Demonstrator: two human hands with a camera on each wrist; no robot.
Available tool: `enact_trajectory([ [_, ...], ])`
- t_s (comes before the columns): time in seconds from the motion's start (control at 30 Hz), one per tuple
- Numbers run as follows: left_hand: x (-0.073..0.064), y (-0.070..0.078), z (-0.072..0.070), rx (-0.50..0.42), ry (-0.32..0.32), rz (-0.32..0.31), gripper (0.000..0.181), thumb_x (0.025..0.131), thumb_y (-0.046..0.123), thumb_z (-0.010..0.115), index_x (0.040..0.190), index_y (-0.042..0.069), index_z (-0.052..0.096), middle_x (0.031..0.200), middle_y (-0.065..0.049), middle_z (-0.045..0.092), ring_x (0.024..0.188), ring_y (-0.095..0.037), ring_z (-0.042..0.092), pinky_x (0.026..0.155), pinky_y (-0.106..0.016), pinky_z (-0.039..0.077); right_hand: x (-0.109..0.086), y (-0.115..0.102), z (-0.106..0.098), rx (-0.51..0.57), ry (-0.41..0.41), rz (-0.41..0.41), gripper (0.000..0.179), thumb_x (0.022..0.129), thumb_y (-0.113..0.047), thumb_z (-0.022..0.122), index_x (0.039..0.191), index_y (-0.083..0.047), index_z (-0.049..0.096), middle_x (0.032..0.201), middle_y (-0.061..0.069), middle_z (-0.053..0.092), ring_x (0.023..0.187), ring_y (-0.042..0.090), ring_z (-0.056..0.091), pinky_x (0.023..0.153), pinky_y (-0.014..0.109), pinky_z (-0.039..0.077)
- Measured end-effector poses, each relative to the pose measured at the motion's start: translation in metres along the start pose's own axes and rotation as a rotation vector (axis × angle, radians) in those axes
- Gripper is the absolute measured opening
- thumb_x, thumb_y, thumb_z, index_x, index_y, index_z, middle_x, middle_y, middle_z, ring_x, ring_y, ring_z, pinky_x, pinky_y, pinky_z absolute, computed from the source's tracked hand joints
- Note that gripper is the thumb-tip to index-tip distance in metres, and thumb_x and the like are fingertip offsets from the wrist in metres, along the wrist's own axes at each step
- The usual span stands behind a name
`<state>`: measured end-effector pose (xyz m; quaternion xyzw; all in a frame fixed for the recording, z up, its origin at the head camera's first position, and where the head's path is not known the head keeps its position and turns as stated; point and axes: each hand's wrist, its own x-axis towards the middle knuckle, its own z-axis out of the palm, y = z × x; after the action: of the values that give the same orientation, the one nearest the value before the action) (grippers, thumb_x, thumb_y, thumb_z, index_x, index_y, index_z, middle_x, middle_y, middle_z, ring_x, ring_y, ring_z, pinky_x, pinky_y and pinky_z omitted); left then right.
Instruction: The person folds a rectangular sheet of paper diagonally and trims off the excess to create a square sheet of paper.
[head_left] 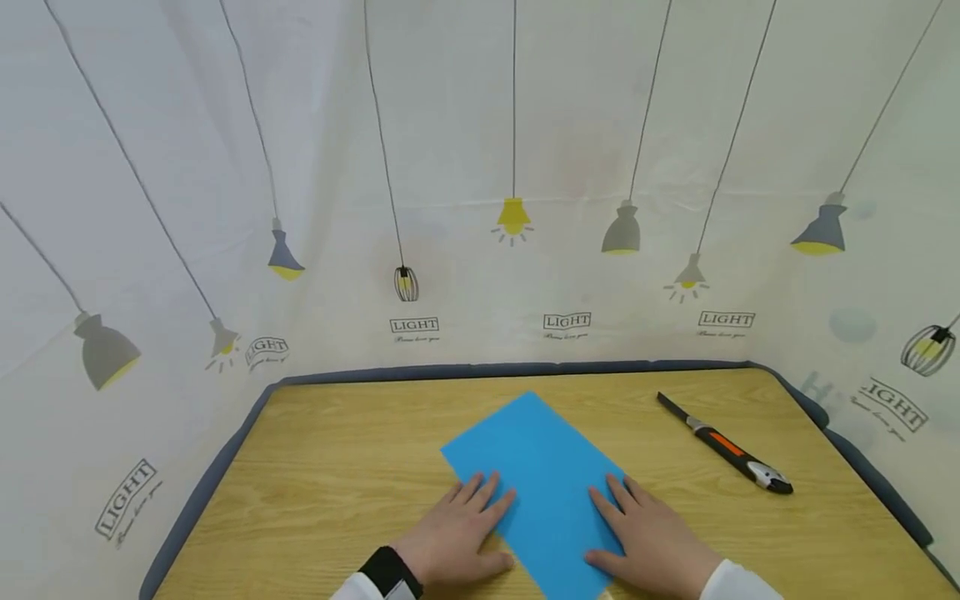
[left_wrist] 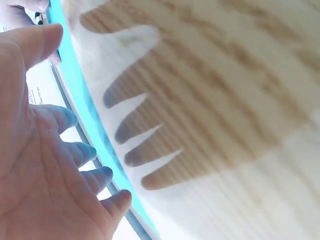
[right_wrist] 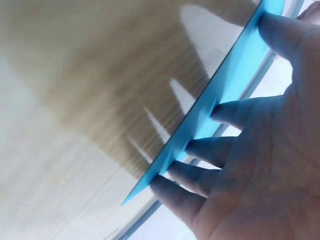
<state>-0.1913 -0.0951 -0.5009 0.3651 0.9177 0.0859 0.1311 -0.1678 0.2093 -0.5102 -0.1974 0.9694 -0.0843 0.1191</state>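
Note:
A blue sheet of paper (head_left: pixel 543 467) lies flat on the wooden table, turned at a slant with one corner pointing away. My left hand (head_left: pixel 463 529) has its fingers spread, the fingertips at the sheet's left edge. In the left wrist view the left hand (left_wrist: pixel 55 155) shows its palm beside the thin blue strip of paper (left_wrist: pixel 82 90). My right hand (head_left: pixel 648 533) lies over the sheet's right edge, fingers spread and thumb on the paper. The right wrist view has the right hand's fingertips (right_wrist: pixel 222 112) touching the blue paper (right_wrist: pixel 235 75).
A utility knife (head_left: pixel 738 454) with a black and orange handle lies on the table (head_left: pixel 337 467) to the right, its dark blade pointing to the far left. A pale curtain (head_left: pixel 465 150) printed with lamps surrounds the table, along a dark grey edge (head_left: pixel 420 372).

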Motion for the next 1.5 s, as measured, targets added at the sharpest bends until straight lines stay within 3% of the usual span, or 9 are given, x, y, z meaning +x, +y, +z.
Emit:
enact_trajectory([
  [0.23,0.008,0.01,0.004,-0.016,0.01,0.006,0.088,0.08,0.076,0.029,0.147,0.022,0.014,0.153,-0.006,0.007,0.139,-0.03,0.006,0.109,-0.048,0.016,-0.025,0.004,0.002,0.021,0.003,0.016,0.092,0.073,-0.078,0.039,0.141,-0.016,0.036,0.146,0.016,0.027,0.131,0.043,0.024,0.1,0.057,0.025],
  [0.37,0.01,0.02,0.008,-0.054,-0.03,-0.065,0.093,0.073,0.082,0.032,0.147,0.029,0.014,0.153,-0.003,0.008,0.138,-0.031,0.007,0.108,-0.051,0.015,-0.03,0.007,0.006,0.03,-0.001,-0.027,0.088,0.077,-0.075,0.038,0.142,-0.016,0.034,0.147,0.015,0.025,0.132,0.043,0.021,0.102,0.058,0.022],
  [0.57,0.004,0.028,0.015,0.018,-0.001,-0.172,0.097,0.068,0.086,0.029,0.146,0.029,0.02,0.151,-0.006,0.016,0.137,-0.034,0.013,0.106,-0.057,0.012,-0.027,0.005,0.01,0.015,0.017,-0.079,0.086,0.077,-0.076,0.037,0.144,-0.021,0.031,0.149,0.012,0.022,0.133,0.041,0.02,0.104,0.055,0.021],
  [0.8,-0.004,0.021,0.014,0.056,0.044,-0.245,0.1,0.067,0.087,0.028,0.145,0.026,0.024,0.148,-0.01,0.023,0.134,-0.038,0.02,0.103,-0.061,0.016,-0.024,-0.011,0.011,-0.008,0.084,-0.179,0.087,0.076,-0.075,0.04,0.143,-0.02,0.032,0.148,0.014,0.024,0.132,0.041,0.021,0.104,0.055,0.022],
  [1.1,-0.007,0.02,0.013,0.059,0.03,-0.309,0.104,0.063,0.089,0.028,0.144,0.024,0.028,0.147,-0.012,0.027,0.132,-0.04,0.023,0.099,-0.065,0.019,-0.014,-0.022,0.012,-0.019,0.026,-0.224,0.101,0.067,-0.083,0.039,0.146,-0.022,0.023,0.15,0.012,0.019,0.135,0.038,0.018,0.107,0.053,0.016],
  [1.2,-0.007,0.021,0.013,0.035,0.028,-0.297,0.104,0.065,0.088,0.03,0.144,0.019,0.029,0.146,-0.013,0.026,0.133,-0.038,0.022,0.102,-0.061,0.019,-0.013,-0.021,0.013,-0.004,0.035,-0.233,0.102,0.066,-0.083,0.041,0.146,-0.021,0.023,0.15,0.012,0.018,0.135,0.037,0.017,0.107,0.053,0.015],
  [1.37,-0.006,0.02,0.014,-0.028,0.03,-0.217,0.105,0.07,0.083,0.034,0.144,0.008,0.026,0.149,-0.012,0.021,0.137,-0.031,0.016,0.109,-0.049,0.014,-0.01,-0.019,0.015,-0.005,0.063,-0.254,0.102,0.067,-0.082,0.042,0.146,-0.021,0.023,0.15,0.013,0.018,0.135,0.038,0.018,0.107,0.053,0.014],
  [1.5,-0.006,0.021,0.014,-0.028,0.033,-0.19,0.106,0.069,0.084,0.034,0.144,0.009,0.026,0.149,-0.014,0.02,0.136,-0.034,0.016,0.108,-0.052,0.014,-0.007,-0.019,0.015,-0.004,0.062,-0.253,0.103,0.067,-0.082,0.043,0.146,-0.02,0.023,0.15,0.014,0.018,0.135,0.038,0.017,0.107,0.053,0.013],
])
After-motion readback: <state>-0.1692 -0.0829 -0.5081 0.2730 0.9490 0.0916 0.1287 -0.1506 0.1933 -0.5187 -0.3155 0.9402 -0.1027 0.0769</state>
